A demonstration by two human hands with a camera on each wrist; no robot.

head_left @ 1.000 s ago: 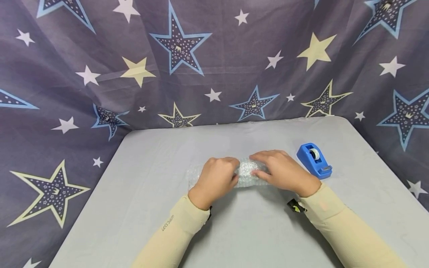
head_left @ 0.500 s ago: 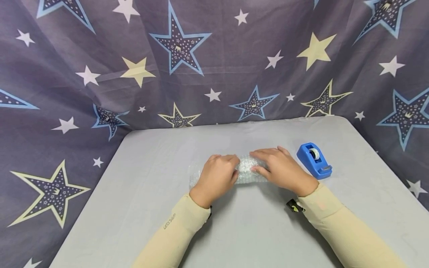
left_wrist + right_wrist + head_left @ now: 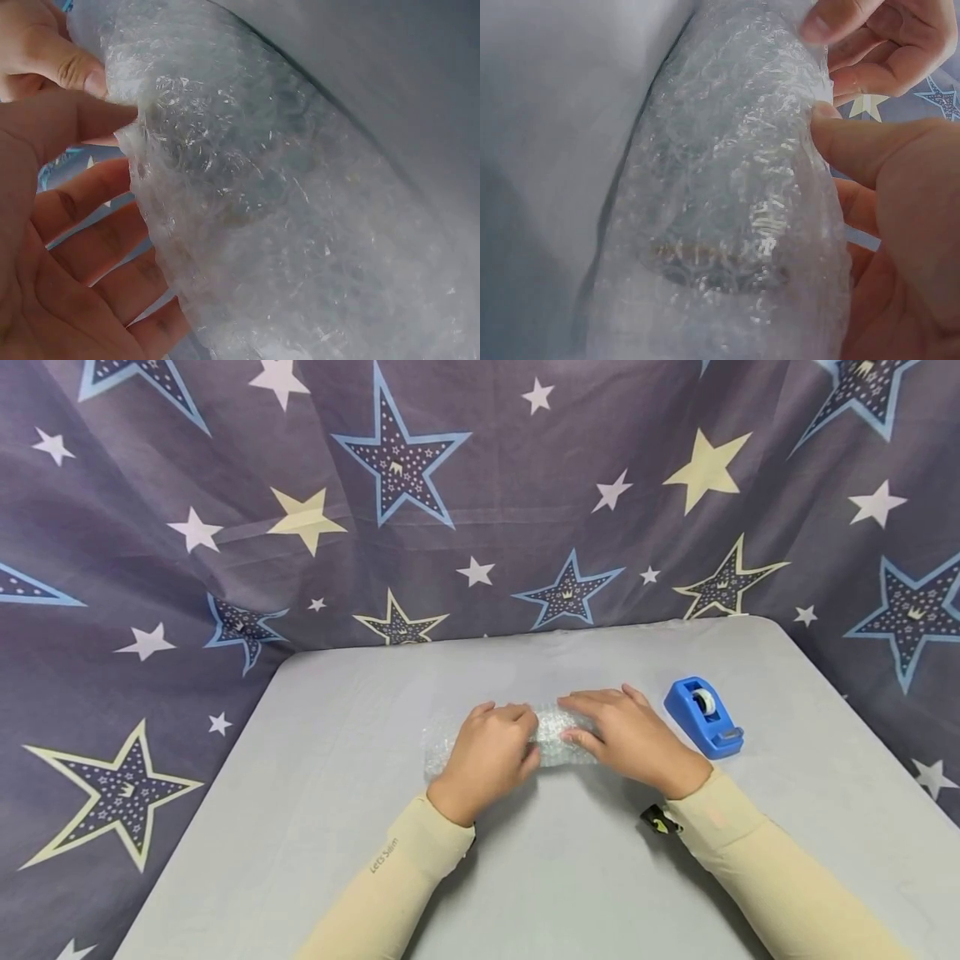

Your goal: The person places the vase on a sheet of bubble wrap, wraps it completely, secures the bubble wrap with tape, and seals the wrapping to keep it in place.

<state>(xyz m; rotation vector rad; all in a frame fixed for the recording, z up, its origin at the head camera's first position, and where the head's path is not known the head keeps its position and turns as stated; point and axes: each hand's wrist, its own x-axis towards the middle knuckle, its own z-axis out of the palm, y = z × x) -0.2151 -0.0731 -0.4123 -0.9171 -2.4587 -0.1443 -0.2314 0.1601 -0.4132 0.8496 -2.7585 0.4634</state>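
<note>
A roll of clear bubble wrap (image 3: 557,742) lies crosswise on the table between my two hands. My left hand (image 3: 487,756) grips its left-middle part, with the thumb on the near side and fingers over the far side. Toward the right end, my right hand (image 3: 633,739) holds it between thumb and fingers. Through the layers of bubble wrap (image 3: 720,150) in the right wrist view, a faint brownish, curved edge of something inside shows; its kind cannot be made out. In the left wrist view, the thumb (image 3: 67,124) presses the wrap's edge.
A blue tape dispenser (image 3: 703,718) with a roll of tape stands to the right, just beyond the right hand. The table (image 3: 570,877) has a pale grey cover. A dark curtain (image 3: 480,510) with stars hangs behind and at the sides.
The bubble wrap roll has shifted slightly away from me, and both hands have moved with it a little. The tape dispenser stays in place.
</note>
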